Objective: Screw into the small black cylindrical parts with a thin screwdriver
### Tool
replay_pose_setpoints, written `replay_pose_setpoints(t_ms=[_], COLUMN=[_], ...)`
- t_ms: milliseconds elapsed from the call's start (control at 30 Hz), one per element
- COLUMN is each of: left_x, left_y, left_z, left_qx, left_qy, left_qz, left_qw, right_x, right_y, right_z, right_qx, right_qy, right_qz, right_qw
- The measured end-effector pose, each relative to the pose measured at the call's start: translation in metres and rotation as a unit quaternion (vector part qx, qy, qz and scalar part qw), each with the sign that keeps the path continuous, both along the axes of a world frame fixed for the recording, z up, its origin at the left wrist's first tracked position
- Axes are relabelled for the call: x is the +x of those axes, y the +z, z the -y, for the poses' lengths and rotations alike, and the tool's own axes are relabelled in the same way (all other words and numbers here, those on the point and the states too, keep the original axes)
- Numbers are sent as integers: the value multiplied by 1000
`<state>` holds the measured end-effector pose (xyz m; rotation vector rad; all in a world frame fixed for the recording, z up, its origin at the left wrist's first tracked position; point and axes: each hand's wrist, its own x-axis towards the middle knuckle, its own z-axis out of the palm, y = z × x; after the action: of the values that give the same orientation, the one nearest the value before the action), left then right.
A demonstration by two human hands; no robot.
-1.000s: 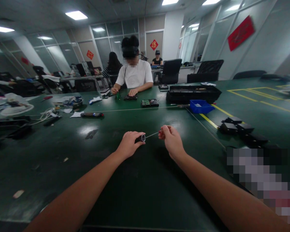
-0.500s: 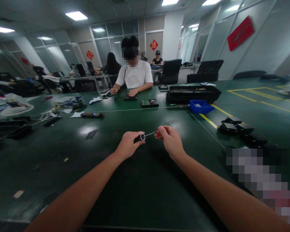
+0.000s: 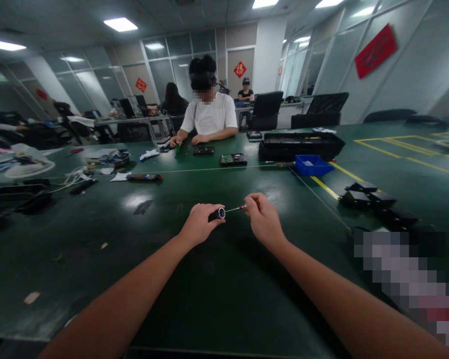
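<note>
A short black cylinder (image 3: 216, 215) with a bright silver ring at its right end is gripped by my left hand (image 3: 196, 225), the thumb below and the fingers above. My right hand (image 3: 262, 219) pinches a thin screwdriver (image 3: 235, 209) with a metal shaft and a reddish handle end. The shaft points left, with its tip at the ringed end of the cylinder. I cannot tell whether the tip is inside or only touching. Both hands are above the dark green table (image 3: 209, 294).
Opposite sits a person in a white shirt (image 3: 213, 117), with circuit boards (image 3: 234, 159) in front. A long black tray (image 3: 301, 146) and a blue bin (image 3: 313, 165) stand back right. Black blocks (image 3: 370, 197) lie right. A dark cylindrical tool (image 3: 145, 177) and cables (image 3: 75, 179) lie left.
My right hand's fingers have shifted on the screwdriver, and its reddish handle end shows more. My left hand keeps its hold. Opposite, the person's hand has moved off the circuit board.
</note>
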<state>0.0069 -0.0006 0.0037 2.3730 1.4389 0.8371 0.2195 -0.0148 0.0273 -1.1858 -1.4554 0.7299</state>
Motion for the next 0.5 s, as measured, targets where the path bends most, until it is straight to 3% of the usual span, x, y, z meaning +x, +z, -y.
replay_pose_setpoints(t_ms=[133,267,367,500], left_x=[1,-2,-4,-4], left_y=[4,10,10,3], left_z=[0,0,-2,-6], left_qx=[5,39,35,-4], left_qy=[9,-19,-35,-28], left_qz=[10,5,-47,-69], left_qw=[1000,999,998,997], right_x=[-4,-1,3,5], right_y=[-10,-17,-18,-18], right_z=[-9,-20,-25,-27], right_qx=[-67,-150,-182,-150], right_qy=[23,60,16,-55], right_qz=[-189,-338,-346,-254], right_qw=[979,927,920,954])
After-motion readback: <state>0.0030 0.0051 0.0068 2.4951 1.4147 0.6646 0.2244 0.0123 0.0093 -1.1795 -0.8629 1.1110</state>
